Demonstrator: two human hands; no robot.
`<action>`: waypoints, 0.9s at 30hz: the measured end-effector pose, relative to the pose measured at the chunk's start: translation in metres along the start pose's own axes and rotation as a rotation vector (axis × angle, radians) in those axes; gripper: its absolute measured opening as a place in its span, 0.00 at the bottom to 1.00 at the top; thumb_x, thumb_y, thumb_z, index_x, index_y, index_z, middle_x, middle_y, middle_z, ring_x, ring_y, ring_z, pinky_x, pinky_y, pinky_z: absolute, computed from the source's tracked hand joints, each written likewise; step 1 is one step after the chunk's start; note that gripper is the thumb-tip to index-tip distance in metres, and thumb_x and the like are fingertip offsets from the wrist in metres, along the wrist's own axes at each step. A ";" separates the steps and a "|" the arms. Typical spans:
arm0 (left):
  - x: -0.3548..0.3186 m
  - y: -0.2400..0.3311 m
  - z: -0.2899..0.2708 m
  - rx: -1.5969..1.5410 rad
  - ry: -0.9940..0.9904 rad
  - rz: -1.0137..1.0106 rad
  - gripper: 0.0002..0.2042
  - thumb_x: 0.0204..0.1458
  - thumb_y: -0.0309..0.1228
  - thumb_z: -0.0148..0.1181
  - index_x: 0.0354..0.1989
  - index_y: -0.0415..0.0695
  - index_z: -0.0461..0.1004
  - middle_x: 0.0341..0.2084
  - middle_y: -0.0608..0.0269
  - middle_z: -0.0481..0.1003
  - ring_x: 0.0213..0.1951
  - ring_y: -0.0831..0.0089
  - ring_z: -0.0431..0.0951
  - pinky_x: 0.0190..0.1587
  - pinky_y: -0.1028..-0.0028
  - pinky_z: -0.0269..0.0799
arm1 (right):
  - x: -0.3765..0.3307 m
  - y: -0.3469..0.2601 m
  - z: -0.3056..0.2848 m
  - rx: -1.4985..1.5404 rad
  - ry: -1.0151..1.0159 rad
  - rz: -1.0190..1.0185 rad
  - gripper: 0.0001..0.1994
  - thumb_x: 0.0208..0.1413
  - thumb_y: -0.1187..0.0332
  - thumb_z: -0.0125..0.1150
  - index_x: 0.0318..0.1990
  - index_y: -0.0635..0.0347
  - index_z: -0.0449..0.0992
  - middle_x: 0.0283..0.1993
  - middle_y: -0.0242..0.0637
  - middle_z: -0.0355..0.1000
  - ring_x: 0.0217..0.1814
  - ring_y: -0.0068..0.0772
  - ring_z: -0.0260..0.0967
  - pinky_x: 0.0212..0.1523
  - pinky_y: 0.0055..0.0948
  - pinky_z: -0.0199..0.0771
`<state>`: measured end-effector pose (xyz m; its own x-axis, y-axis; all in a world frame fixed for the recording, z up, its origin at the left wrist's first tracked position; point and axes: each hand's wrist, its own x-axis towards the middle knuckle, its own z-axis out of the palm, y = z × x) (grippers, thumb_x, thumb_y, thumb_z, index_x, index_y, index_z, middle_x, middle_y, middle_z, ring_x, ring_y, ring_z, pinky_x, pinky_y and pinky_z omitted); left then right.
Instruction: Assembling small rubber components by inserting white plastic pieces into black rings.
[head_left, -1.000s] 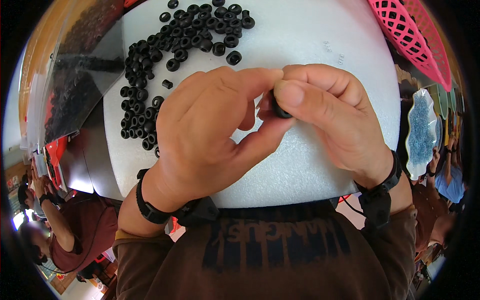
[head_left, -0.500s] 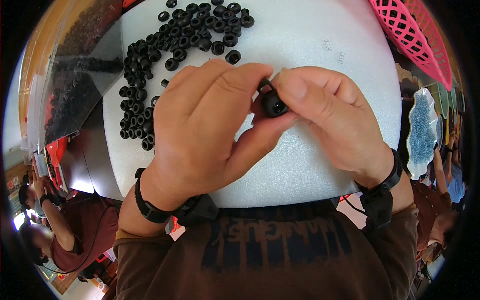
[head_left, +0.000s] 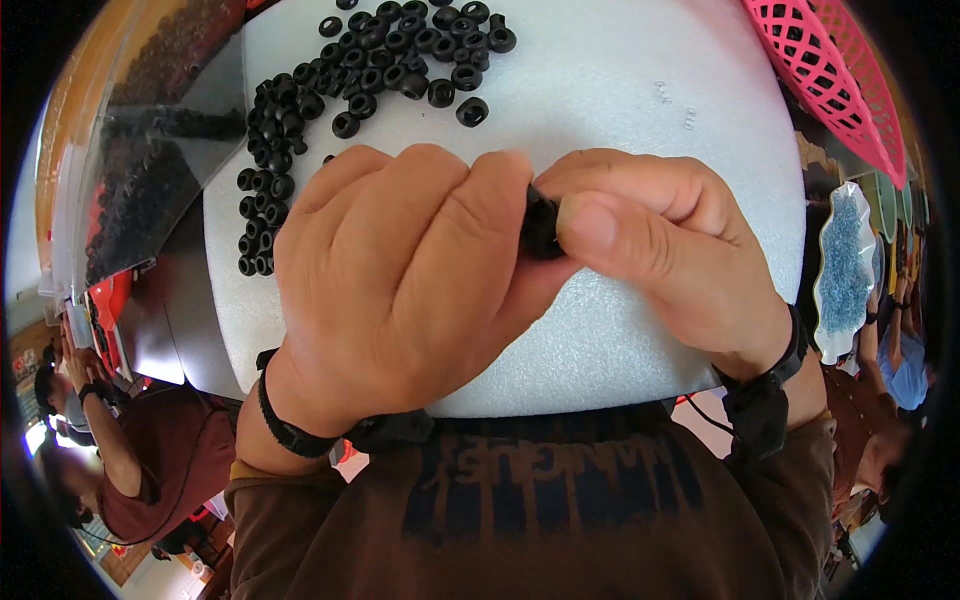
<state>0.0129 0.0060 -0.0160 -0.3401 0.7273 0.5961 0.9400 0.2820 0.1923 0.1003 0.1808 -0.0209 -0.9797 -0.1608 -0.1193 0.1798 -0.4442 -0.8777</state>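
Above the white foam-like board (head_left: pixel 620 330), my two hands meet around a small, shiny black rounded piece (head_left: pixel 541 228). My left hand (head_left: pixel 400 270) is closed, back facing up, with its thumb and index finger at the piece's left side. The thumb and fingers of my right hand (head_left: pixel 670 235) pinch its right side. Fingers cover much of the piece, so its full shape is hidden. Beyond my left hand lie many similar black ring-like pieces (head_left: pixel 414 86), spread over the board's far left part and partly hidden by that hand.
A clear plastic container (head_left: pixel 225 95) holding dark pieces stands at the left. On the right are a pink lattice basket (head_left: pixel 800 50) and a wavy-edged white dish (head_left: pixel 830 338) of blue beads. Other people sit at both sides, one in a brown top (head_left: pixel 165 465).
Both hands have come slightly nearer to me. My left hand has rolled over and moved left, covering more loose pieces. The held black piece has turned and is more hidden between the fingers.
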 end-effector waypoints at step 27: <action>-0.005 -0.003 0.006 -0.049 0.086 0.153 0.18 0.37 0.22 0.66 0.40 0.32 0.74 0.24 0.58 0.74 0.18 0.72 0.70 0.19 0.77 0.64 | -0.008 0.000 0.010 0.007 0.080 -0.087 0.14 0.59 0.64 0.59 0.41 0.69 0.78 0.40 0.40 0.74 0.41 0.27 0.71 0.45 0.26 0.69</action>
<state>0.0112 0.0047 -0.0241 -0.1915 0.7025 0.6854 0.9815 0.1400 0.1308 0.1094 0.1734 -0.0150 -0.9955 -0.0508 -0.0798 0.0942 -0.4593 -0.8833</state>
